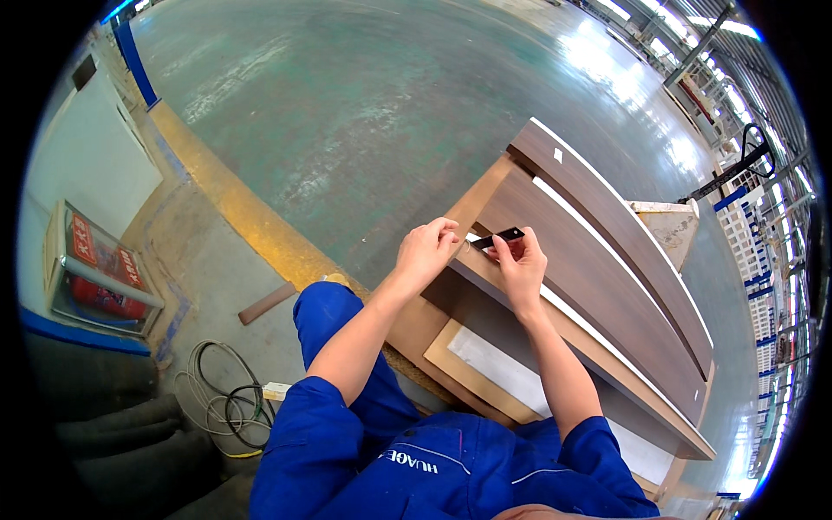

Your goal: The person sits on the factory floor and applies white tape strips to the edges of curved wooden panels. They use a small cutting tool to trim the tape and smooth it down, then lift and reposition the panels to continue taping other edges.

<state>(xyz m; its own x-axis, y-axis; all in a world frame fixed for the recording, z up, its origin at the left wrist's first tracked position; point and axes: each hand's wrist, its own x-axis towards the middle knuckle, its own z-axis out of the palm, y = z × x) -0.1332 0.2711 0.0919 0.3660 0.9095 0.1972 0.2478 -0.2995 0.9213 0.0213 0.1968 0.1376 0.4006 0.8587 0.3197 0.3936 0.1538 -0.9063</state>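
Two bare hands work above the near-left end of a stack of dark brown, white-edged wood-grain panels (pixel 598 295). The right hand (pixel 523 269) pinches a small, flat black bar-shaped piece (pixel 507 236) between thumb and fingers; the left hand (pixel 427 254) is half curled just beside it, its hold, if any, impossible to tell. A loose pinch could drop the piece, and careless pressure could scratch the panels.

Brt; strong glare on flr (pixel 373 113) upper R; fisheye bend, blk corners.
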